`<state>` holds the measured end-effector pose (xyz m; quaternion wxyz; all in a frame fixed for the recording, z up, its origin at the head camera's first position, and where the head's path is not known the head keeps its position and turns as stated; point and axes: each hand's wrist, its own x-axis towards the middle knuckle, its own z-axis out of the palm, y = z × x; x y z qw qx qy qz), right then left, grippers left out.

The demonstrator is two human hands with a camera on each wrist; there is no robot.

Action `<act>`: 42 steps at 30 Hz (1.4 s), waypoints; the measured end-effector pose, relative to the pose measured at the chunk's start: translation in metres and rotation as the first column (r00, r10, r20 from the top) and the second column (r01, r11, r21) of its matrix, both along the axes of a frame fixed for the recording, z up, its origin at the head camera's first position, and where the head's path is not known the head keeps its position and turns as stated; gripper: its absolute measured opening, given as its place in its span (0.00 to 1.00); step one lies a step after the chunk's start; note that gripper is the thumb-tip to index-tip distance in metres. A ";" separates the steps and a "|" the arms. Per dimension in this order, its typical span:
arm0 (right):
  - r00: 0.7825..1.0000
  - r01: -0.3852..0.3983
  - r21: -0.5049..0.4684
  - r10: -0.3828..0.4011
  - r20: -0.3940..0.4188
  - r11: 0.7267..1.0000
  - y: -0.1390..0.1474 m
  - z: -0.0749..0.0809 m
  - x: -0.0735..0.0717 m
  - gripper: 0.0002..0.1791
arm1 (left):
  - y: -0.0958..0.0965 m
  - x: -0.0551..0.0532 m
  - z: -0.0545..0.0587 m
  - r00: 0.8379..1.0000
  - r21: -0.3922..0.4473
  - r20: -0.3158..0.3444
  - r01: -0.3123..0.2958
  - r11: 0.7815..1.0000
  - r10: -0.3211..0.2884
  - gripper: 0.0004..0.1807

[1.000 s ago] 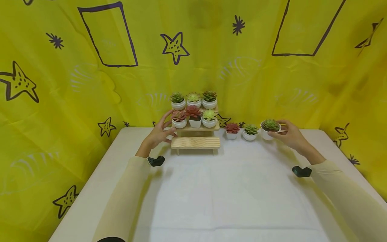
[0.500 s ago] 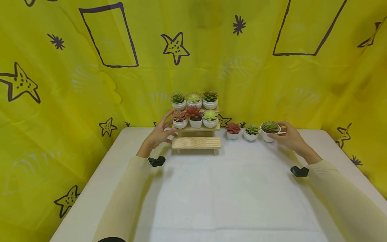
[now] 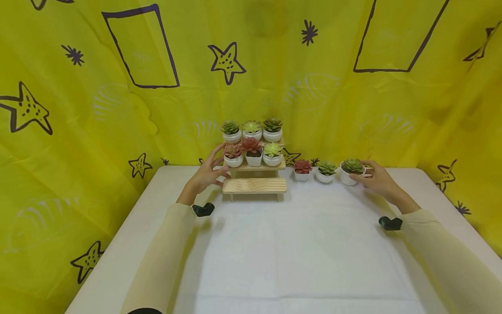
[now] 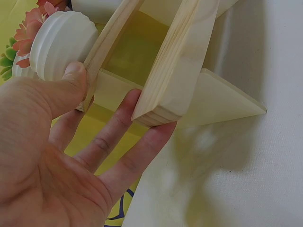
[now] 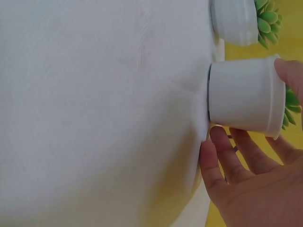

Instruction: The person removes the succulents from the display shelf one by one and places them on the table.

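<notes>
My left hand (image 3: 206,171) holds the left end of a tiered wooden plant stand (image 3: 255,185); in the left wrist view its thumb lies on the middle shelf (image 4: 106,40), with fingertips touching the lower shelf (image 4: 165,71). At the right, my right hand (image 3: 377,178) grips a green succulent in a round white pot (image 3: 348,178), thumb at the rim and fingers along the side. In the right wrist view the base of that pot (image 5: 241,94) is right at the table surface. Beside it are a smaller green potted succulent (image 3: 325,171) and a red succulent in a square pot (image 3: 302,170).
Several potted succulents fill the stand's upper two shelves, among them a red one in a square pot (image 3: 252,152) and a dark green one (image 3: 272,129). The stand and pots are along the back of the white table (image 3: 306,253), before a yellow patterned curtain (image 3: 266,96).
My right hand has lowered the green potted succulent slightly, bringing it a little nearer to me. The left hand has stayed at the stand.
</notes>
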<state>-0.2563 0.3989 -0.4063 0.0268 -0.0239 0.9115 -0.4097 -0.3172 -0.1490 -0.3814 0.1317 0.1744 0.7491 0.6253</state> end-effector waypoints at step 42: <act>0.990 -0.116 0.059 0.110 0.091 0.992 0.006 0.022 0.005 0.54 | 0.002 0.001 0.002 1.000 0.002 0.010 -0.009 1.000 0.009 0.43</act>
